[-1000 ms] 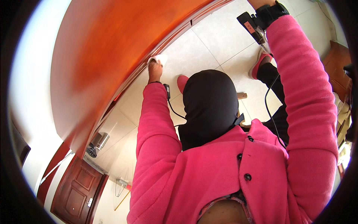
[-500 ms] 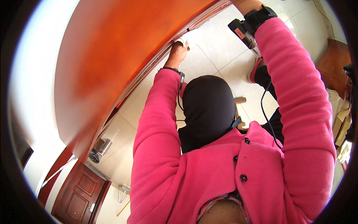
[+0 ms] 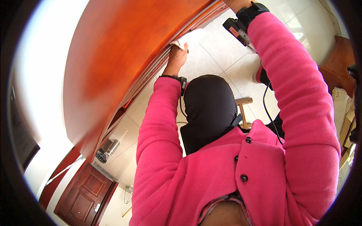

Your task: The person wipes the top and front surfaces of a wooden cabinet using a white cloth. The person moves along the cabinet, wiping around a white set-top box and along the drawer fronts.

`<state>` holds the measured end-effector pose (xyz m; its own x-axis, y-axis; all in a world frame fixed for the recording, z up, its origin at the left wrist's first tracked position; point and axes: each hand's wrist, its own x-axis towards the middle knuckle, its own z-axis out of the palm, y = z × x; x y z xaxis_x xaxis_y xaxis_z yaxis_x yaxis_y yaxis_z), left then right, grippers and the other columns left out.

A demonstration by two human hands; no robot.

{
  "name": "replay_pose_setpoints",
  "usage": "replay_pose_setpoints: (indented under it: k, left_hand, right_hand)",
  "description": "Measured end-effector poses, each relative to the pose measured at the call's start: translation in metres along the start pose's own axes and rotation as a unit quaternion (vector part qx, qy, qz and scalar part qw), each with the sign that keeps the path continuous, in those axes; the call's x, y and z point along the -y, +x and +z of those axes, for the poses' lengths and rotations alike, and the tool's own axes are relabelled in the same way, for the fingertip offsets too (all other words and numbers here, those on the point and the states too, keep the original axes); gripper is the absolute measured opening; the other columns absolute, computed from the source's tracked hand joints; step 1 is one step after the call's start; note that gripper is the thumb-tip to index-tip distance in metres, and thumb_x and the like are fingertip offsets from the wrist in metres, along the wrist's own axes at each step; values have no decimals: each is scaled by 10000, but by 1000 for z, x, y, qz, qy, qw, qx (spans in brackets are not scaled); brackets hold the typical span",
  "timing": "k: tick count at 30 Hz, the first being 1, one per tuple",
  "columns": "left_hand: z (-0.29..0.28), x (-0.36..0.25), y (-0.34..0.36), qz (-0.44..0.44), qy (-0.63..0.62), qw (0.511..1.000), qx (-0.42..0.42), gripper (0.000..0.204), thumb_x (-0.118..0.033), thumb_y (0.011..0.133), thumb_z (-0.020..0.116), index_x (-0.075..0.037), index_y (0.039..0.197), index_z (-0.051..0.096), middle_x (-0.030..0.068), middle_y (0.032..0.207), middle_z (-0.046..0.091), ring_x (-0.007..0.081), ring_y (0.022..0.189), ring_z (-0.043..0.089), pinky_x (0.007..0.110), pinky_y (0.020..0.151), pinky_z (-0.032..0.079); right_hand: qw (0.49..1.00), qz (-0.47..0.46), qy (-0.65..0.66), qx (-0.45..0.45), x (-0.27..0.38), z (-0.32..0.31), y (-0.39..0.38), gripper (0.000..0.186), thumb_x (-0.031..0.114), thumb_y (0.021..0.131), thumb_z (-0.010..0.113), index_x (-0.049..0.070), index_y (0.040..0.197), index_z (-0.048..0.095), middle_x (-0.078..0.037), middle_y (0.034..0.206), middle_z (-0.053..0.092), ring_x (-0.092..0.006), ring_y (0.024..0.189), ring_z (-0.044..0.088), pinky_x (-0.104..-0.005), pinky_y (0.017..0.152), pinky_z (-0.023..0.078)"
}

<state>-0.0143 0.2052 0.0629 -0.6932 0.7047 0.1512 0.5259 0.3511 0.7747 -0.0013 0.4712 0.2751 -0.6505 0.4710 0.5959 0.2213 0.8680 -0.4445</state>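
Note:
My left hand (image 3: pixel 177 59) grips a white cloth (image 3: pixel 191 38) at the grooved edge of a glossy orange-red wooden panel (image 3: pixel 124 49). The cloth lies partly against that edge and partly hangs out over the pale tiles. At the top border, my right hand (image 3: pixel 234 3) is mostly cut off beside the far end of the same panel. Its fingers are out of the picture, so what it holds or touches is hidden. Both wrists wear black bands, the right one with a black box (image 3: pixel 238 32) attached.
A small wooden stool (image 3: pixel 244 107) stands on the tiled floor (image 3: pixel 211 56) near my legs. A cable (image 3: pixel 267 113) hangs by my right sleeve. Wooden furniture (image 3: pixel 335 71) is at the right. Beyond the panel at lower left are a metal cylinder (image 3: pixel 110 147) and a brown door (image 3: pixel 85 192).
More of the white cloth shows, spread out past my left fingers. My left hand has shifted slightly left and down. My right arm has moved a little left and up.

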Motion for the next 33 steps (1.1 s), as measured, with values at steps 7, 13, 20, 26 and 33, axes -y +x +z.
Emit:
replay_pose_setpoints:
  k: [7,13,20,26,33]
  left_hand:
    - [14,-10,21,-63,-8,995,70,205,-156,960,560,39,914,605,244,829,653,439,812,635,491,707,487]
    - [-14,93,-82,-171,159,967,101,242,-147,936,552,47,1048,643,285,954,673,468,929,640,506,790,506]
    - [-113,107,-167,-430,124,894,4,347,-180,953,531,59,1187,625,293,1146,664,454,1116,607,473,943,478]
    - [-162,12,-183,-329,166,921,-127,346,-199,979,515,96,1113,635,325,1081,667,479,1054,618,491,913,470]
    - [-201,-20,-205,-385,210,853,-283,347,-192,988,532,134,970,652,349,939,670,505,938,637,525,834,486]
  right_hand:
    - [1000,11,4,11,0,0,1,261,283,920,563,98,1021,717,-60,1157,692,-276,1190,568,-459,1071,372]
    - [1000,7,9,-4,1,-3,2,248,277,914,568,100,1005,716,-63,1162,692,-279,1199,564,-465,1084,364]
    - [998,45,-11,42,-4,0,-3,328,318,937,528,101,1100,713,-70,1272,663,-262,1285,518,-451,1136,314]
    - [988,56,30,139,-32,5,11,451,435,972,502,96,1230,649,-93,1361,610,-264,1329,491,-406,1116,349]
    - [762,190,559,266,-119,-62,-31,431,241,1049,552,54,1428,464,-19,1253,589,-83,1075,586,-225,841,505]
